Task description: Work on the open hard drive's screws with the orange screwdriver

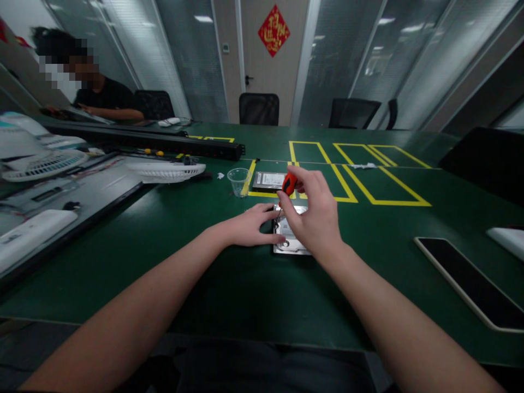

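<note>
A silver hard drive (293,246) lies flat on the green table in front of me. My left hand (254,226) rests at its left side, with thumb and forefinger spread apart and touching its top. Above the drive, my right hand (318,213) grips a red and black screwdriver (289,184) by its handle. The thin shaft points down to the drive's upper left area. Whether the tip sits in a screw is too small to tell. My right hand covers part of the drive's right side. Just behind lies a second hard drive (268,180), label up.
A clear plastic cup (238,183) stands left of the rear drive. Yellow tape outlines (399,203) mark the table. A phone (470,284) lies at right. White fan parts (166,171) and a long black bar (196,146) fill the left. A person (110,98) sits at far left.
</note>
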Demonstrator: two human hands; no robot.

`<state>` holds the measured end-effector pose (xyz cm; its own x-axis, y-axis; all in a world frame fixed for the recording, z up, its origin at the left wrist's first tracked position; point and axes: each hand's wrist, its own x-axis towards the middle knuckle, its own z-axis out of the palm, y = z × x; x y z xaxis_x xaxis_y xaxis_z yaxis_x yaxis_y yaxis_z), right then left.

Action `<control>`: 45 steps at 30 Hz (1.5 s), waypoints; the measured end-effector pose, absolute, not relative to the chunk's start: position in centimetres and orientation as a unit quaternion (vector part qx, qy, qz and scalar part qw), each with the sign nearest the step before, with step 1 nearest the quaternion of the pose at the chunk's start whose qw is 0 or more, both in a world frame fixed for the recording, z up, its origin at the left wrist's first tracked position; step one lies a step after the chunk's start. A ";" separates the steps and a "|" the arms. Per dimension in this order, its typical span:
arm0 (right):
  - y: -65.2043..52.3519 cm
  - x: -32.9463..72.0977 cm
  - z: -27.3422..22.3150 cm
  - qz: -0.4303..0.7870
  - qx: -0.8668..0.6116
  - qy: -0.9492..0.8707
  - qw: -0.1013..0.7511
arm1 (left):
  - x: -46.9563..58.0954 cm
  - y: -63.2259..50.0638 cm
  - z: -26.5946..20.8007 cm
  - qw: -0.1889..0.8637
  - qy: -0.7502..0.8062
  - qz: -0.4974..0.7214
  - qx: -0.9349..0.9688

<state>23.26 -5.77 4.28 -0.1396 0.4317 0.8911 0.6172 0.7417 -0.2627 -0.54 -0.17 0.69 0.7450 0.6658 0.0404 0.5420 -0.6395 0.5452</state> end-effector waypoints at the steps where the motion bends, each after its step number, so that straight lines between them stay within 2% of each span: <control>1: -5.8 23.2 4.3 -0.083 -0.343 -0.750 0.559 | -0.6 -0.1 0.6 0.260 0.334 0.121 0.898; 18: -6.1 23.0 4.5 -0.059 -0.370 -0.756 0.537 | -0.5 -0.3 1.0 0.261 0.346 0.108 0.895; 25: -5.9 23.3 4.4 -0.085 -0.359 -0.750 0.549 | -0.5 -0.3 0.9 0.258 0.338 0.119 0.897; 45: -5.9 22.8 4.1 -0.061 -0.356 -0.754 0.548 | -0.5 -0.3 1.1 0.264 0.336 0.119 0.896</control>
<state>22.81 -5.91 4.14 -0.1446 0.4706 0.8704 0.6044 0.7385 -0.2989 -0.48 -0.33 1.05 0.7467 0.6642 0.0351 0.5390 -0.6351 0.5533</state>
